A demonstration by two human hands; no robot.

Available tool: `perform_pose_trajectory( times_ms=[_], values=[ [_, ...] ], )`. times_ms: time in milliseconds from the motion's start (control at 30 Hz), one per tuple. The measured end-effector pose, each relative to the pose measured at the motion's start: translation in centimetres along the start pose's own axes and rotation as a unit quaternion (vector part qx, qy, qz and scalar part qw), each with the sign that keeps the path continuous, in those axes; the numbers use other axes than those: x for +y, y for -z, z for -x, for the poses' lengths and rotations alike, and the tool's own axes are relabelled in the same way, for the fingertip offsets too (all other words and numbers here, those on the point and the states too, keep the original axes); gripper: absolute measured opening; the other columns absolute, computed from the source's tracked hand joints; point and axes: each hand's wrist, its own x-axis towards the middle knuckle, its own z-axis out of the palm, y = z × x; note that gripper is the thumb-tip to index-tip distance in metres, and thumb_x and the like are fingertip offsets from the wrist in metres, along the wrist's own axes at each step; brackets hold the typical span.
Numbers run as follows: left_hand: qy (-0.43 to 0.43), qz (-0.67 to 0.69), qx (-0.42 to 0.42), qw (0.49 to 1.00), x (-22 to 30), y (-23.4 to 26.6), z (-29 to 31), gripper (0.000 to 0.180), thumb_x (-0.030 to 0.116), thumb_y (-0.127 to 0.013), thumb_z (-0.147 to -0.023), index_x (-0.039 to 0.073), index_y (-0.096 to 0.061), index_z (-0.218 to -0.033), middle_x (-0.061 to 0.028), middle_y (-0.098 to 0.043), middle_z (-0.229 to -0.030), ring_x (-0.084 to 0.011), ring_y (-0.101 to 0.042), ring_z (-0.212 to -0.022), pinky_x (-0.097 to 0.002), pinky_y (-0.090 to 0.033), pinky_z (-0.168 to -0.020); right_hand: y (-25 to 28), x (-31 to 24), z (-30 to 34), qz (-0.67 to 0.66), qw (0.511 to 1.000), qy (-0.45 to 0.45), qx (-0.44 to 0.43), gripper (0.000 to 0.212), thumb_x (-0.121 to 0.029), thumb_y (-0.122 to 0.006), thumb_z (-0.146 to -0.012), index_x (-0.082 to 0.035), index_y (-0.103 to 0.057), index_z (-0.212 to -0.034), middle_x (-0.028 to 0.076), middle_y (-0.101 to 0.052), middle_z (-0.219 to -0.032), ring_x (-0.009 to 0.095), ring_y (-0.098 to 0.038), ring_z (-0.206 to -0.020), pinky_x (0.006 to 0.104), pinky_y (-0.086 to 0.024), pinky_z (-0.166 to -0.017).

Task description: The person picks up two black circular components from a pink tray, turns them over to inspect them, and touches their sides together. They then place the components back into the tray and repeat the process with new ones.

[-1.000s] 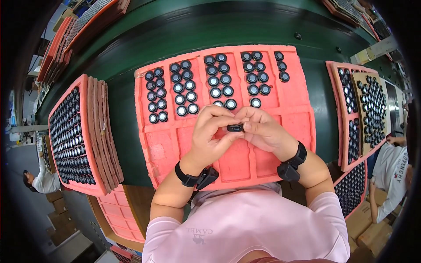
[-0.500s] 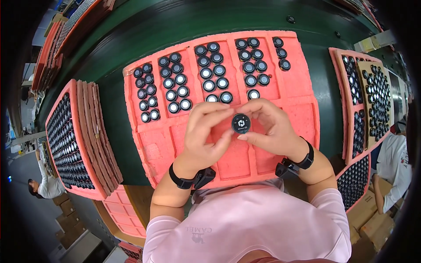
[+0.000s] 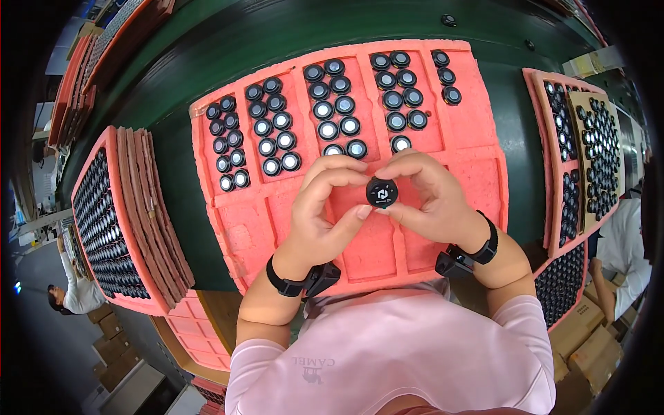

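Over the middle of a pink foam tray (image 3: 477,131) I hold up a small round black disc (image 3: 373,196) with a white logo on its face. My right hand (image 3: 430,200) pinches it between thumb and fingers at its right, top and bottom edges. My left hand (image 3: 324,200) curves round the other side, its thumb and fingertips at the left rim. In the tray's far compartments, similar black discs (image 3: 324,109) with pale round centres stand in double columns. The rightmost compartment has one short column of discs (image 3: 446,76).
To the left stands a stack of pink trays (image 3: 149,214) full of discs. On the right are more filled trays (image 3: 550,166) and a brown board (image 3: 579,166) bearing discs. A loose disc (image 3: 449,20) lies on the green table (image 3: 277,41). Other people (image 3: 76,294) are at both sides.
The disc has turned slightly between my fingers, and its logo sits at a different tilt. My left thumb and fingers have shifted a little at its edge. The view has moved slightly.
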Motion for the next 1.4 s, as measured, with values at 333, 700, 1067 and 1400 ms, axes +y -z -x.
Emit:
perform_pose_trajectory(
  times_ms=[333, 700, 1067, 1400],
  values=[
    [-0.031, -0.002, 0.003, 1.0, -0.3, -0.1, 0.2, 0.026, -0.005, -0.068, -0.078, 0.001, -0.061, -0.102, -0.0135, -0.058, -0.112, -0.0251, -0.059, -0.102, -0.0354, -0.047, -0.09, -0.4, -0.1, -0.5, 0.041, 0.998, 0.045, 0.007, 0.034, 0.003, -0.07, -0.079, -0.002, -0.057, -0.11, 0.012, -0.058, -0.106, 0.022, -0.057, -0.1, 0.0348, -0.047, -0.087],
    [-0.031, -0.071, -0.017, 0.997, 0.0, -0.3, -0.4, 0.021, -0.001, -0.068, -0.079, 0.001, -0.06, -0.099, -0.0144, -0.061, -0.102, -0.028, -0.06, -0.095, -0.0359, -0.047, -0.085, -0.2, 0.0, -0.5, 0.077, 0.993, 0.089, 0.032, 0.026, 0.003, -0.07, -0.078, -0.003, -0.06, -0.101, 0.011, -0.06, -0.101, 0.023, -0.059, -0.094, 0.0337, -0.048, -0.082],
    [0.086, -0.06, -0.038, 0.994, 0.0, -0.4, 0.2, 0.011, 0.007, -0.064, -0.087, -0.001, -0.06, -0.093, -0.0128, -0.062, -0.089, -0.0259, -0.059, -0.082, -0.0335, -0.047, -0.075, -0.4, 0.5, -0.6, 0.243, 0.955, 0.166, 0.032, 0.032, 0.0, -0.076, -0.073, -0.005, -0.061, -0.101, 0.01, -0.064, -0.094, 0.027, -0.063, -0.081, 0.0353, -0.051, -0.07],
    [0.126, 0.009, -0.045, 0.991, -0.7, -0.6, 0.4, 0.016, 0.011, -0.06, -0.092, -0.002, -0.062, -0.102, -0.0112, -0.064, -0.094, -0.0203, -0.061, -0.085, -0.0307, -0.049, -0.076, 0.9, -1.2, -1.0, 0.293, 0.947, 0.131, 0.027, 0.029, -0.001, -0.074, -0.073, -0.004, -0.063, -0.099, 0.011, -0.065, -0.095, 0.029, -0.064, -0.084, 0.0366, -0.053, -0.073]
  ],
)
